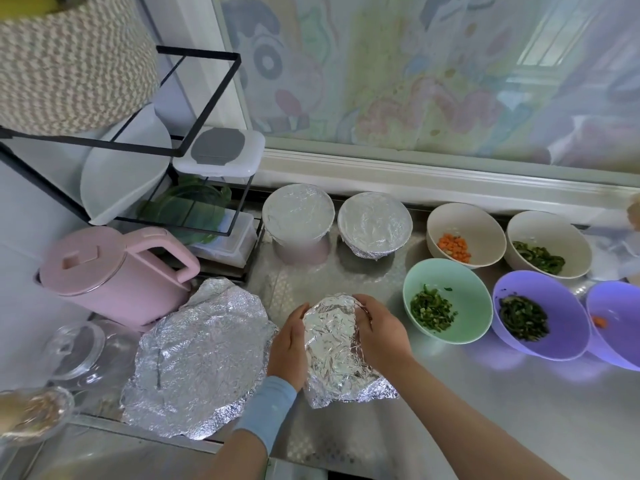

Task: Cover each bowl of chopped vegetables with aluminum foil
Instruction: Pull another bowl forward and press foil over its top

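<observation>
Left hand [289, 344] and right hand [379, 332] curl round the foil-wrapped bowl [332, 351] from either side, pressing its foil down, on the worktop [467, 403].

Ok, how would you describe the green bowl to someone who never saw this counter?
On the steel counter, the right hand grips a foil-wrapped bowl; uncovered bowls stand to its right. The green bowl is the nearest of them, in the front row. It alone is mint green, holding chopped greens; its neighbours are white or purple.
</observation>
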The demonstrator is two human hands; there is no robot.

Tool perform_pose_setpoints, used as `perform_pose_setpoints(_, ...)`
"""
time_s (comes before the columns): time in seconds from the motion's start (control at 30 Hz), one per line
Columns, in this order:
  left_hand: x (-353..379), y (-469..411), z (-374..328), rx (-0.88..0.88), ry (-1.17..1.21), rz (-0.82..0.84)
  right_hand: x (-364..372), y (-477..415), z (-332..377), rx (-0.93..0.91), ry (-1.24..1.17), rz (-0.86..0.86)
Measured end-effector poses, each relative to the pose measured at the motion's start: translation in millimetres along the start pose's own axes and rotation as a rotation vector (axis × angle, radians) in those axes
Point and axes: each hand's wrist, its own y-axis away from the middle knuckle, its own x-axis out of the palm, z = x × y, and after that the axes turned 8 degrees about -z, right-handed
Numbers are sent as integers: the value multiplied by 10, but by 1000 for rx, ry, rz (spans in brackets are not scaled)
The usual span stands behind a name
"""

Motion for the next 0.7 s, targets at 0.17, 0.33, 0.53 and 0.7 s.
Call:
perform_pose_setpoints(0.17,-8,-64,-6,-170,151,65,-9,-22,-5,11,-9,31)
perform_pose_setpoints(0.33,-62,120,31,-20,46,-326,-16,9,17,-109,108,-27)
perform_pose_setpoints(0.53,155,391,-44,-278,509,-220,-2,123,34,234,-226,-72)
perform_pose_setpoints(0.7,179,232,-73,-374,660,-149,60,129,11,342,-371,-157)
